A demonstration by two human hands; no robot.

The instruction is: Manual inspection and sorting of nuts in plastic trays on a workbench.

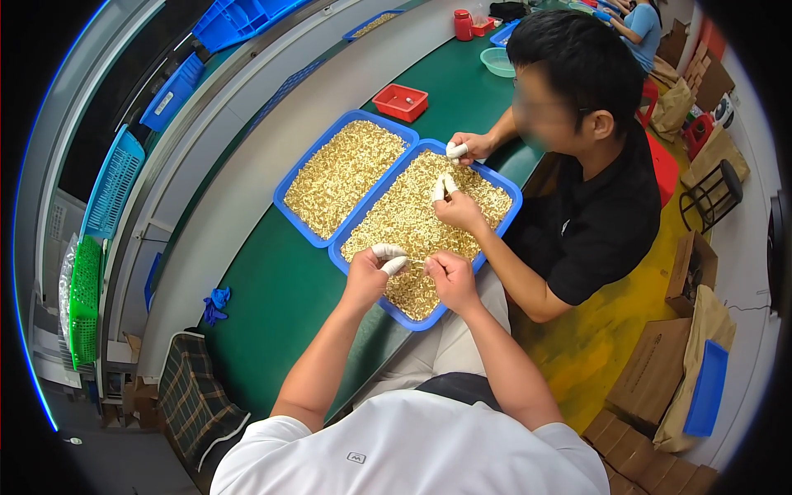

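Note:
My left hand [369, 279] is over the near end of a blue tray [333, 252] full of small gold-coloured metal pieces [404, 216]. White finger cots [389, 252] cover its thumb and a finger, which are closed together. To its right, my bare-fingered right hand [454, 282] is pinched above the same pieces, close to the tray's right rim. The two hands are a short gap apart, fingertips facing. Whatever sits between the fingertips of either hand is too small to make out.
A co-worker's hands [459, 206], in finger cots, work over the tray's far half. Beside it stands a second blue tray [285, 183] of similar pieces. A red bin [401, 102] is beyond. Blue gloves [216, 304] lie on the green table [272, 289]. Cardboard boxes [648, 363] stand at right.

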